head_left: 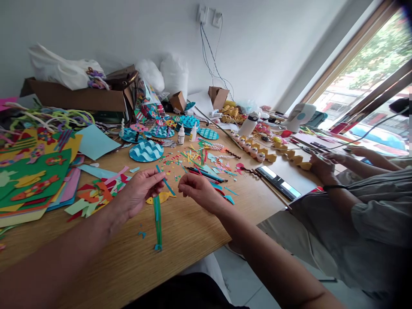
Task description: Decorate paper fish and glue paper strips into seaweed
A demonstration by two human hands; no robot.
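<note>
My left hand (144, 189) pinches a narrow blue paper strip (168, 186), which slants down to the right from its fingers. My right hand (198, 191) is held just right of the strip with its fingers curled together; whether anything small is between the fingertips is hidden. Below my left hand, green paper strips (159, 229) lie on the wooden table, with small blue pieces at their lower end. Partly behind the strip and my left fingers is a yellow paper fish (163, 197).
Coloured paper scraps (96, 195) and foam sheets (35, 180) spread at left. Behind my hands are a blue wavy disc (146, 151), glue bottles (181, 135) and pens (207, 174). A person (370, 214) sits at right, hands near yellow egg-carton strips (298, 159).
</note>
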